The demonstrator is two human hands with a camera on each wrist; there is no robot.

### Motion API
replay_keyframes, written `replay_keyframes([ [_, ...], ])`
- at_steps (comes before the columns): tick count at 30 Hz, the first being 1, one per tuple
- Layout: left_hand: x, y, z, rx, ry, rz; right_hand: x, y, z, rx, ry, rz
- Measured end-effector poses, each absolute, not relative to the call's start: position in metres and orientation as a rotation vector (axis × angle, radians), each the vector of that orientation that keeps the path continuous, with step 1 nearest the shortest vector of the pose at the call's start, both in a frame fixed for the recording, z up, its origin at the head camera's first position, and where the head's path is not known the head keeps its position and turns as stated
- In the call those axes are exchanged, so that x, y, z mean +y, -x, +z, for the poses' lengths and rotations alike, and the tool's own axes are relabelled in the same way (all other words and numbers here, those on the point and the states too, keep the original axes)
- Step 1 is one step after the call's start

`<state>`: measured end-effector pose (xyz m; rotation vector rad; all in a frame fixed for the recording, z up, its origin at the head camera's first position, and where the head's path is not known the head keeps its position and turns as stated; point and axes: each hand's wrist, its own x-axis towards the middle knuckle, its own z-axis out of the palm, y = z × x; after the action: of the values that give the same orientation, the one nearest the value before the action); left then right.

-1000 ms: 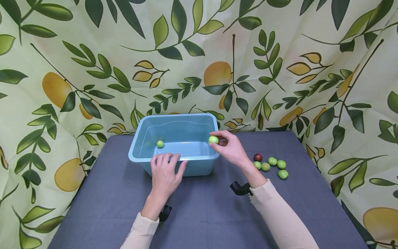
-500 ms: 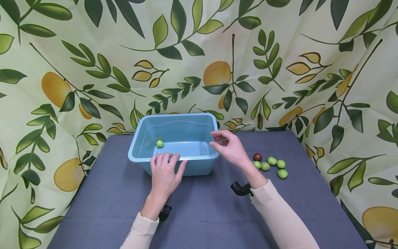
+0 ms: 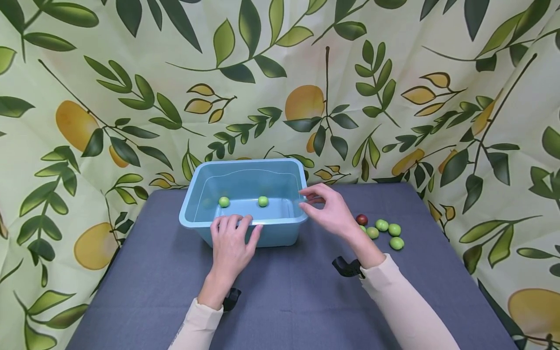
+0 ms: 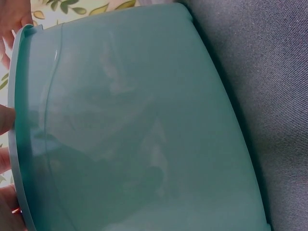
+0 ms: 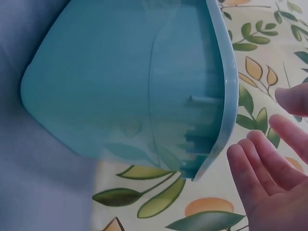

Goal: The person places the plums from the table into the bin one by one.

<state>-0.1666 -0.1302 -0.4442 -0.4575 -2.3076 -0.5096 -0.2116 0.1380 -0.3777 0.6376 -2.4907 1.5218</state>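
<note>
Two fruits point(image 3: 263, 201) lie in the tub point(image 3: 275, 236); the left hand point(image 3: 232, 248) curls fingers over it, the right hand point(image 3: 329, 210) has parted, bare fingers; placing seems done, likely next reaching for more fruit point(image 3: 381, 225) on the bench point(image 3: 284, 301).

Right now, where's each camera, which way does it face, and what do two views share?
Head: on the head, facing forward and down at the blue tub; left hand, right hand, left sleeve, right sleeve show.
Left wrist: worn there, facing the tub's near wall; left fingers at left edge, right hand top left.
Right wrist: worn there, facing the tub's outer wall; right fingers at right edge.
Wrist views share the tub and leafy backdrop.
</note>
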Motion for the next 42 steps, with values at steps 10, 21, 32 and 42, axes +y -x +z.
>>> replay_keyframes([
  [10, -0.13, 0.167, -0.444, -2.3, 0.459, -0.511, 0.153, 0.21, -0.378, -2.581, -0.604, 1.329],
  [21, -0.131, 0.168, -0.445, -2.292, 0.459, -0.507, 0.173, 0.214, -0.384, -2.66, -0.572, 1.194],
  [32, -0.131, 0.167, -0.445, -2.292, 0.459, -0.512, 0.196, 0.221, -0.404, -2.768, -0.543, 1.044],
  [42, -0.131, 0.168, -0.445, -2.297, 0.461, -0.5, 0.216, 0.222, -0.421, -2.875, -0.538, 0.827],
])
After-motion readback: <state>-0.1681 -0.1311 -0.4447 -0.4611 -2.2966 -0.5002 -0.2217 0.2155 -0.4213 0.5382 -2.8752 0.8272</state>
